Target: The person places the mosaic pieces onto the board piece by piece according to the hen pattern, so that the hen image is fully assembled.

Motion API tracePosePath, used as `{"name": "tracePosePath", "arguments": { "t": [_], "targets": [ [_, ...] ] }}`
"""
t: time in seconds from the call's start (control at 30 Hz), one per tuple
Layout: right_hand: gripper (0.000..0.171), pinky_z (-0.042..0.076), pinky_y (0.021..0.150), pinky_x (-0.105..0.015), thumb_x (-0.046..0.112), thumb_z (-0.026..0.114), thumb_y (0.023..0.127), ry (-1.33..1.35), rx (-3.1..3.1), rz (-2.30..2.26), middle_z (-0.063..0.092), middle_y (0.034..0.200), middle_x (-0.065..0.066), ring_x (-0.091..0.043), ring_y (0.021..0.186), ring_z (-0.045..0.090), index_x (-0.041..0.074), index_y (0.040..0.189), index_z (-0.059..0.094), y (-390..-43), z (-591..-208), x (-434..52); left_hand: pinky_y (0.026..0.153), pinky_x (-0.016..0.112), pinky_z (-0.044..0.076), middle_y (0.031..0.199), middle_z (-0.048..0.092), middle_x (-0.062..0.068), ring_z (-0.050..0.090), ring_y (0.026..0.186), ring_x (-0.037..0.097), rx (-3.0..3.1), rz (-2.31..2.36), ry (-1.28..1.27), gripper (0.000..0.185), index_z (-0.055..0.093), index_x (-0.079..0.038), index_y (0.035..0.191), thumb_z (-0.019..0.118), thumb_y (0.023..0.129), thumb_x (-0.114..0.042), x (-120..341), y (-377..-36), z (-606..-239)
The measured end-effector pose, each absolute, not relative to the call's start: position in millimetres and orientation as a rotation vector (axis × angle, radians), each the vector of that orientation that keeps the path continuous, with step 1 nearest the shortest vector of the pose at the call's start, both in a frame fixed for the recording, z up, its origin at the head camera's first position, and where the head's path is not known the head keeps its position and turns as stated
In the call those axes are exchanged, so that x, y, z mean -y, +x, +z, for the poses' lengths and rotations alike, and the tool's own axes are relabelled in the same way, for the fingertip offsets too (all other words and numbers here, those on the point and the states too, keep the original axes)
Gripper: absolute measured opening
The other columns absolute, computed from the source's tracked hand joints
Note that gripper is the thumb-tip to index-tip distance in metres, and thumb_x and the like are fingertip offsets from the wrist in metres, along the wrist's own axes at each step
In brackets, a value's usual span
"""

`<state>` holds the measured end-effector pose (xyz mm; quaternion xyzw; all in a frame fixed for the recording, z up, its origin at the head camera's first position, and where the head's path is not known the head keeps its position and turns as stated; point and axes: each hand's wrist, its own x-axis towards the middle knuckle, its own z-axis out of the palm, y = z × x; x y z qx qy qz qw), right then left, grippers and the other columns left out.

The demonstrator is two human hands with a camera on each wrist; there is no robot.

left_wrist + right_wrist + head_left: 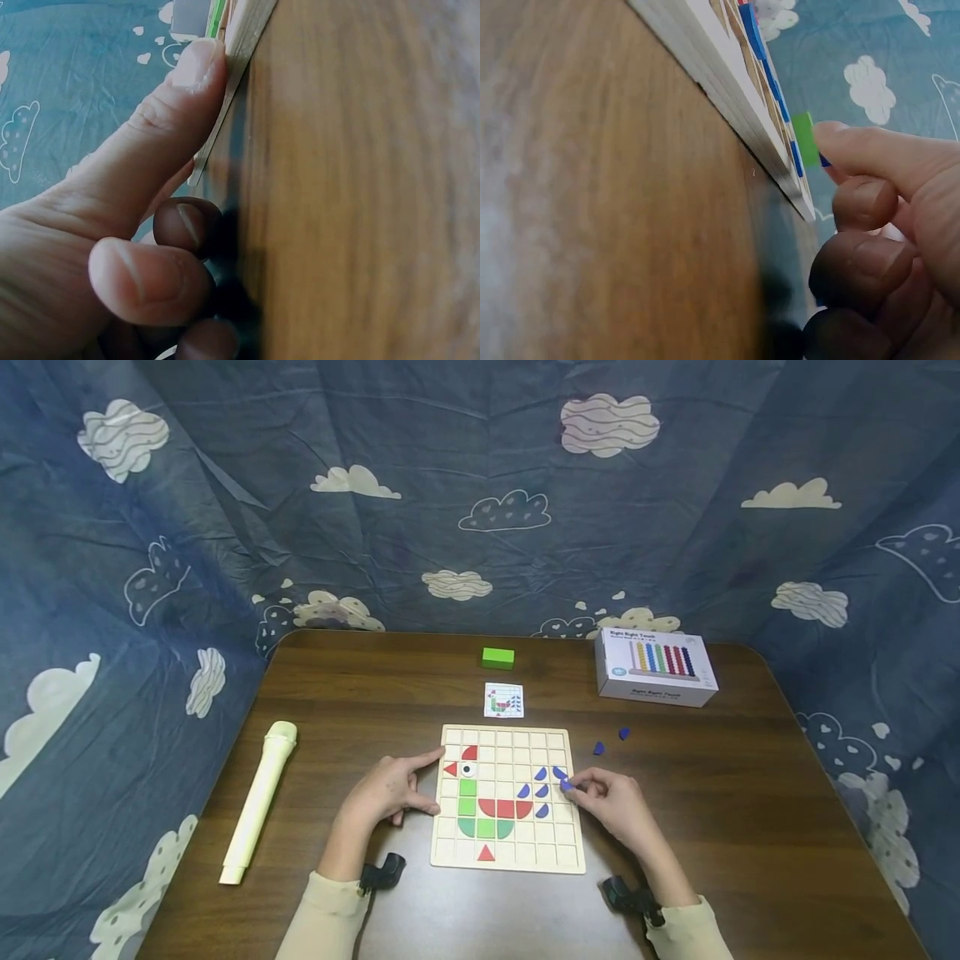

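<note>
A square wooden grid board [540, 856] lies in front of me, with red, green and blue pieces set in a bird shape. My right hand [617, 802] pinches a small blue half-round piece [566, 785] between thumb and index finger over the board's right edge. In the right wrist view only a sliver of that blue piece [824, 160] shows below the thumb. My left hand [381, 792] touches the board's left edge with extended thumb and index finger, its other fingers curled beneath. Several blue half-round pieces [542, 811] sit in cells near the right hand.
Two loose blue pieces [598, 748] lie right of the board. Behind it are a pattern card [504, 700] and a green block [498, 658]. A white box [656, 667] stands at the back right, and a cream-coloured stick [258, 802] lies at the left.
</note>
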<state>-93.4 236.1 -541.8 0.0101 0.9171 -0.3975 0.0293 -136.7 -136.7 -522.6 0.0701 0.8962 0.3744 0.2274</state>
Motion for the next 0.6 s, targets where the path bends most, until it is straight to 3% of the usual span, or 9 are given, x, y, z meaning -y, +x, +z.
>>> {"name": "tracePosePath", "arguments": {
  "t": [0.6],
  "targets": [
    [0.012,0.030,0.051,-0.024,0.028,0.079,0.085,0.016,-2.820,-0.996,0.051,0.061,0.004,-0.012,0.058,0.045,0.021,0.094,0.075,-96.8,-537.0,-230.4,0.037,0.028,0.046,0.060,0.048,0.001,0.051,0.036,0.015,-2.475,1.014,0.200,0.097,0.047,-0.043,0.147,0.094,0.063,-0.032,135.9,-137.1,-522.2]
  ]
}}
